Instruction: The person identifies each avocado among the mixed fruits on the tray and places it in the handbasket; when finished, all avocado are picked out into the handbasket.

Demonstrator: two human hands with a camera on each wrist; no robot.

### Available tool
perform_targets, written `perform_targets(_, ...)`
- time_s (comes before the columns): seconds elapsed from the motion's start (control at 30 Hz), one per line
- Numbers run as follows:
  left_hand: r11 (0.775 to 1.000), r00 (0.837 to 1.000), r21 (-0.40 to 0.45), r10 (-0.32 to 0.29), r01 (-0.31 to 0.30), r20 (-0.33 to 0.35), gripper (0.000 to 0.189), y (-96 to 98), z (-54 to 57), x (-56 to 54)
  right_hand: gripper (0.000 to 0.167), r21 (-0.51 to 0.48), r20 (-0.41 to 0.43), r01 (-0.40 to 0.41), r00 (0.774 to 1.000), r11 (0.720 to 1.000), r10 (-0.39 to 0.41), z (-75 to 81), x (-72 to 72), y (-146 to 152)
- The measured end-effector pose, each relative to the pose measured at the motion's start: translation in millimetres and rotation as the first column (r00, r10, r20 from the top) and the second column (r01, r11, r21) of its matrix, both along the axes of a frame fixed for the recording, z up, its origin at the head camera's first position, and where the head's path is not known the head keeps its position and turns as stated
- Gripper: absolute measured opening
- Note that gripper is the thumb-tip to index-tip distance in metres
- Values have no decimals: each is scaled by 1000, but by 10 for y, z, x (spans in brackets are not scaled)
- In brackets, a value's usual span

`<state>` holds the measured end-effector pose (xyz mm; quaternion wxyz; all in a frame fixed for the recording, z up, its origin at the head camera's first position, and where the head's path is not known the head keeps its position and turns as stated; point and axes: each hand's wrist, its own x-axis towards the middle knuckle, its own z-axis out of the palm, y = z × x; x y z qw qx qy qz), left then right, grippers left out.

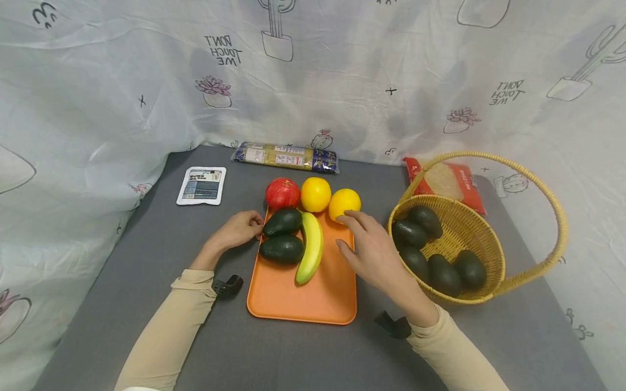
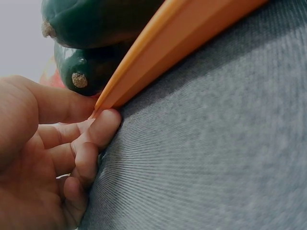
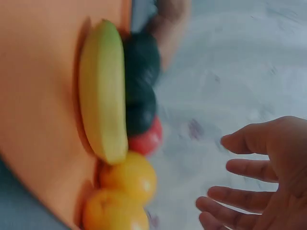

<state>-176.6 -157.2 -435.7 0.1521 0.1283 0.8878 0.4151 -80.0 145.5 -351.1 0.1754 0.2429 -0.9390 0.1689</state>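
An orange tray (image 1: 303, 302) holds two avocados (image 1: 282, 249), a banana (image 1: 310, 251), a round red fruit (image 1: 282, 193) and two round yellow-orange fruits (image 1: 315, 194). At its left edge, my left hand (image 1: 239, 228) pinches the rim between thumb and fingers, beside the avocados; the left wrist view shows the fingertips right at the tray's corner. My right hand (image 1: 370, 244) hovers over the right side of the tray, fingers spread and holding nothing. Its fingertips overlap the right yellow-orange fruit (image 1: 344, 202) in the head view. The right wrist view shows the same loose fingers (image 3: 242, 196).
Right of the tray stands a wicker basket (image 1: 481, 233) with a tall handle and several avocados (image 1: 445, 276). Behind it lies a red packet (image 1: 464, 187). A noodle package (image 1: 286, 157) lies at the back, a white-edged pouch (image 1: 201, 185) at the back left. A printed curtain (image 1: 342, 70) hangs behind.
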Motion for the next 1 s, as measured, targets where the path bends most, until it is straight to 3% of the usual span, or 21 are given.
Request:
perform_targets(0.17,1000,1000,-3,-2,2,-1,15,2,23,13,46,111,2,-106,994,988,106,-86,-123,-412)
perform_targets(0.33,1000,1000,-6,-5,5,10,15,2,31,26,54,275,18,-190,981,943,192,-208,-133,-746)
perform_targets(0.43,1000,1000,-8,-3,3,14,15,2,34,22,56,359,45,-216,976,908,215,-297,-119,-870)
perform_targets(0.53,1000,1000,-5,0,0,13,14,4,26,10,55,398,47,-220,974,891,220,-370,-113,-943)
perform_targets(0.73,1000,1000,-3,10,-10,12,13,7,19,-1,43,390,-7,-189,978,901,209,-410,-114,-975)
perform_targets(0.87,1000,1000,-11,9,-9,9,13,7,22,-4,52,387,2,-196,977,901,212,-401,-118,-962)
perform_targets(1.0,1000,1000,-12,5,-5,8,13,0,19,4,64,299,64,-215,977,930,205,-318,-114,-918)
